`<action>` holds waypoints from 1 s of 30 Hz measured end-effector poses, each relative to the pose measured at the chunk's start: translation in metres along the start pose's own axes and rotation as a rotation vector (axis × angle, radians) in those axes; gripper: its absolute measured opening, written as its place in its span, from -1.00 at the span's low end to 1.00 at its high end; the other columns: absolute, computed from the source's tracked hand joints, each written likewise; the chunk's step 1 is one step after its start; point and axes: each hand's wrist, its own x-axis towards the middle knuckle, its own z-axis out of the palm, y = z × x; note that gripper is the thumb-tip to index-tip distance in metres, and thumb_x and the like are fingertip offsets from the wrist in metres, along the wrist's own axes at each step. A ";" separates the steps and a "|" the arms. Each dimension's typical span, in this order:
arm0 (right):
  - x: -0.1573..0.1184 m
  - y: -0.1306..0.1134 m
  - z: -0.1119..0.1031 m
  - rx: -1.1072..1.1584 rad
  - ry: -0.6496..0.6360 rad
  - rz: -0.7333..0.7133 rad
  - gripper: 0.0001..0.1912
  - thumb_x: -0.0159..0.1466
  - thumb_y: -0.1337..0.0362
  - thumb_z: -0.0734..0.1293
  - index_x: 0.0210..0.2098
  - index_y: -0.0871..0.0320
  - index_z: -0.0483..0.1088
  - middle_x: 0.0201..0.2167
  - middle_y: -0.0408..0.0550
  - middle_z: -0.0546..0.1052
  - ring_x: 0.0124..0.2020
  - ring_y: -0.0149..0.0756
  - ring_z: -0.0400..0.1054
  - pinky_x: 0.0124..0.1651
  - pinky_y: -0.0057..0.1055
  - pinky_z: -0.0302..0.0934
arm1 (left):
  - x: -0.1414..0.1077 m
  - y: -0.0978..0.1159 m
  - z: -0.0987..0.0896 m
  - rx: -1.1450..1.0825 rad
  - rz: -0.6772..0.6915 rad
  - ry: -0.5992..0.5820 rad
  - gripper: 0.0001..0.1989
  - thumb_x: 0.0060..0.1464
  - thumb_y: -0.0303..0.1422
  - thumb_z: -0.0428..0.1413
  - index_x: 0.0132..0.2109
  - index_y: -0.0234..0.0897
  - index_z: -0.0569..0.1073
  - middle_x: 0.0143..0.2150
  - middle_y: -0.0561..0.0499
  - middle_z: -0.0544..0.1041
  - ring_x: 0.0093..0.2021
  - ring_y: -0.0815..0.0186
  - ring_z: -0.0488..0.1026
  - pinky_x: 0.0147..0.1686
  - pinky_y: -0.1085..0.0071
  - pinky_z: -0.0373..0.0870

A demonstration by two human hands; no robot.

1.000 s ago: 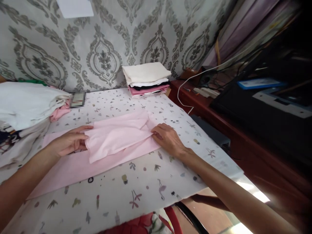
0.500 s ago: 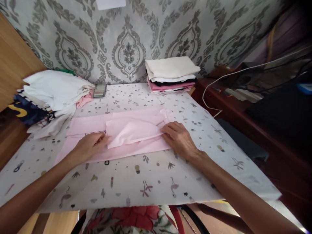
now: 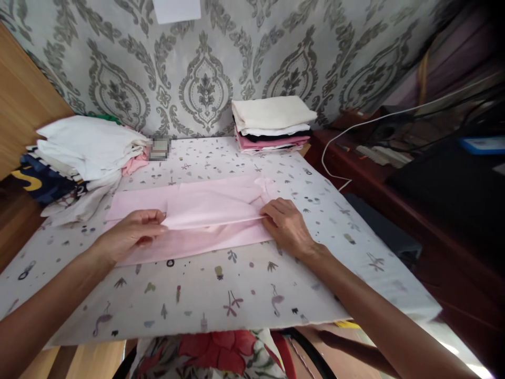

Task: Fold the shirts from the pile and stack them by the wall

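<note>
A pale pink garment lies partly folded across the middle of the patterned table cover. At its left part my left hand is closed, pinching the edge of the upper layer. My right hand is closed on the garment's right end, fingertips on the same fold edge. Between the two hands that edge runs nearly straight, with the lower layer showing in front of it.
A loose heap of clothes lies at the back left, beside a small blurred item. Folded clothes are stacked at the back. A white cable hangs over dark red furniture on the right.
The upper layer's left edge has been drawn straighter and flatter, and the dark print beside my left hand is now mostly covered. My right hand holds nearly the same place.
</note>
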 end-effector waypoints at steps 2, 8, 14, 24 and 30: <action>-0.002 0.000 -0.001 -0.012 -0.014 -0.016 -0.79 0.21 0.54 0.20 -0.33 0.13 0.37 -0.37 -0.01 0.49 -0.28 -0.15 0.29 -0.17 -0.24 0.17 | -0.001 -0.013 0.004 -0.065 -0.073 -0.046 -0.61 -0.27 -0.27 0.38 -0.41 -0.24 0.31 -0.61 0.22 0.22 -0.66 0.56 0.04 -0.66 0.58 -0.10; -0.007 0.004 -0.003 -0.043 -0.033 -0.043 -0.81 0.24 0.51 0.22 -0.31 0.14 0.39 -0.34 0.02 0.49 -0.26 -0.13 0.29 -0.17 -0.21 0.20 | -0.005 -0.026 0.012 -0.228 -0.113 -0.011 -0.54 -0.22 -0.24 0.41 -0.26 -0.22 0.33 -0.32 0.02 0.58 -0.51 0.43 0.46 -0.66 0.63 0.09; 0.024 -0.046 0.002 0.146 -0.126 -0.078 -0.51 0.30 0.24 0.35 0.20 0.15 0.29 0.08 0.18 0.45 0.09 0.04 0.29 0.09 0.00 0.22 | 0.017 -0.007 0.021 -0.231 0.135 -0.015 -0.66 -0.17 -0.28 0.40 -0.31 -0.27 0.42 -0.39 -0.01 0.60 -0.36 0.32 0.55 -0.35 0.45 0.44; 0.102 -0.061 0.057 0.684 -0.042 0.451 -0.86 0.23 0.34 0.24 -0.45 0.11 0.36 -0.52 -0.15 0.43 -0.45 -0.34 0.27 -0.35 -0.38 0.13 | 0.026 -0.008 0.025 0.357 0.582 0.115 -0.85 0.11 -0.25 0.09 -0.22 -0.23 0.43 -0.19 -0.04 0.54 -0.16 0.21 0.47 -0.17 0.30 0.35; 0.110 -0.036 0.062 1.091 0.145 0.756 -0.90 0.08 0.24 0.31 -0.51 0.09 0.29 -0.59 -0.25 0.28 -0.52 -0.41 0.12 -0.45 -0.44 0.03 | 0.024 -0.029 0.022 0.820 0.612 0.243 -0.76 0.22 -0.19 -0.07 -0.22 -0.21 0.41 -0.23 -0.05 0.49 -0.18 0.15 0.37 -0.18 0.24 0.29</action>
